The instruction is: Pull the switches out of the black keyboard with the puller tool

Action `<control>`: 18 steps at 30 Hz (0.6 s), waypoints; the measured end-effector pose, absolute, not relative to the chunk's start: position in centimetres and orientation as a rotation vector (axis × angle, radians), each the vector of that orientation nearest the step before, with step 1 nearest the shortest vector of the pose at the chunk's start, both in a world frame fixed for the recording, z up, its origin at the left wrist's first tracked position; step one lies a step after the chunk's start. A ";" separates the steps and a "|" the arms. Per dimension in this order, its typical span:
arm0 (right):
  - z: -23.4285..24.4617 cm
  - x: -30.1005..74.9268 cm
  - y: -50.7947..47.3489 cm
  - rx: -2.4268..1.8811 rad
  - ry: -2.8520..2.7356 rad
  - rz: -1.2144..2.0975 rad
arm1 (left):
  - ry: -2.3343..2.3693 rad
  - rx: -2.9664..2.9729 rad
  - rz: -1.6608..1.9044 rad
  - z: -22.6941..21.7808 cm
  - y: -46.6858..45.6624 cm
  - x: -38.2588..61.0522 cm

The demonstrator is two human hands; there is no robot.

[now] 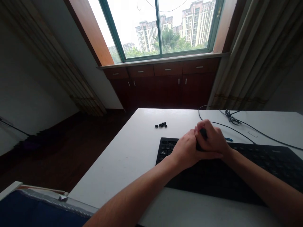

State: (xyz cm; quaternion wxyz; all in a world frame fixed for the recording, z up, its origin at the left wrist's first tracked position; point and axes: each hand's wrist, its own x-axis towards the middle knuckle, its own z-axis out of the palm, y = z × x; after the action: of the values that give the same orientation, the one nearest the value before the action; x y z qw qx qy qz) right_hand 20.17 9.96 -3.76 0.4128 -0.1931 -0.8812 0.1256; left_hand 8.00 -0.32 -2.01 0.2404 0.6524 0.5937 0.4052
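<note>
A black keyboard (201, 179) lies on the white table, with both my hands together over its upper left part. My right hand (213, 137) is curled closed around something dark, of which only a small black part (203, 133) shows between the fingers. Pressed against it is my left hand (186, 149), back of the hand up, its thumb stretched under the right hand. The left fingertips are hidden, so what they grip cannot be made out. Beyond the keyboard's left end sit several small black keycaps (162, 125). A thin blue item (228, 139) pokes out behind my right wrist.
The keyboard cable (236, 127) runs across the white table (127, 157) to a coiled bundle (232, 117). A bent thin wire piece (252, 134) lies near it. At lower left is a dark blue zippered item (42, 209). Wooden cabinets (163, 88) stand under the window.
</note>
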 end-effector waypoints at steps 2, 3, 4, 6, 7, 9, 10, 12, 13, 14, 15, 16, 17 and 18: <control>-3.6 20.1 10.0 -0.486 -2.215 0.372 | 1.601 1.781 1.118 -2.0 -0.4 7.8; -3.5 20.1 10.0 -0.480 -2.202 0.414 | 1.594 1.785 1.112 -2.1 -0.4 7.6; -3.4 20.1 10.0 -0.477 -2.183 0.464 | 1.590 1.797 1.099 -2.1 -0.4 7.4; -3.0 20.1 10.0 -0.500 -2.116 0.564 | 1.584 1.826 1.065 -2.2 -0.5 7.2; -2.9 20.1 10.0 -0.527 -2.072 0.611 | 1.583 1.841 1.051 -2.3 -0.5 7.1; -2.7 20.0 10.1 -0.597 -1.964 0.698 | 1.581 1.880 1.033 -2.4 -0.6 6.9; -2.7 20.0 10.3 -0.627 -1.908 0.751 | 1.586 1.899 1.030 -2.5 -0.6 6.9; -2.7 19.9 10.6 -0.654 -1.789 0.900 | 1.607 1.938 1.018 -2.5 -0.7 6.6; -2.8 19.9 10.7 -0.655 -1.727 0.983 | 1.622 1.953 1.009 -2.5 -0.7 6.3; -2.8 19.8 10.9 -0.650 -1.664 1.062 | 1.636 1.962 1.001 -2.5 -0.8 6.0; -2.8 19.7 11.0 -0.645 -1.604 1.130 | 1.648 1.961 0.995 -2.5 -0.8 5.7; -2.8 19.7 11.0 -0.644 -1.549 1.182 | 1.661 1.954 0.995 -2.4 -0.9 5.4; -2.8 19.6 11.0 -0.648 -1.503 1.216 | 1.675 1.942 1.002 -2.4 -0.9 5.1; -2.6 19.5 11.0 -0.657 -1.466 1.233 | 1.691 1.931 1.014 -2.4 -1.0 4.8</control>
State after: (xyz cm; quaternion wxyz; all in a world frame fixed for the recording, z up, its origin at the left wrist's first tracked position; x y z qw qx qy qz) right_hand 19.49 10.98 -2.63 0.5297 -0.2752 -0.6140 0.5165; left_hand 4.85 -0.97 -2.39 0.1900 0.6870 0.6015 0.3607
